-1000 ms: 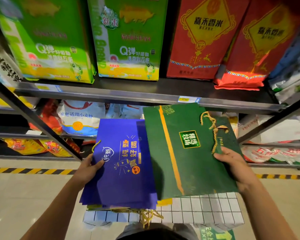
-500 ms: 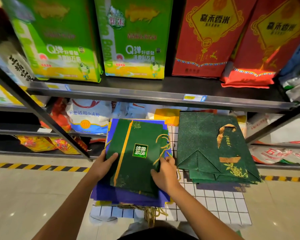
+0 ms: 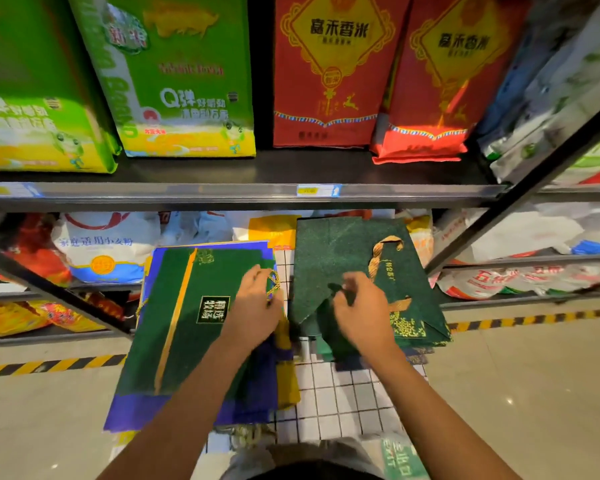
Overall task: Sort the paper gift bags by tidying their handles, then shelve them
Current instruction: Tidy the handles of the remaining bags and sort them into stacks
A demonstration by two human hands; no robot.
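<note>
Green paper gift bag with the orange stripe and gold rope handle (image 3: 187,317) now lies flat on top of my blue bag stack (image 3: 191,410), left side of the white grid tray (image 3: 340,386); half a second ago my right hand was on it, now my left hand (image 3: 257,306) rests there, fingers curled at the gold cord. My right hand (image 3: 357,306) has crossed to the dark green glitter bag pile with gold ribbon handles (image 3: 343,244) beside it, fingers bent as if pinching something, too blurred to tell what. I'd say next bag's handle tidying starts; shelving not yet done.
</note>
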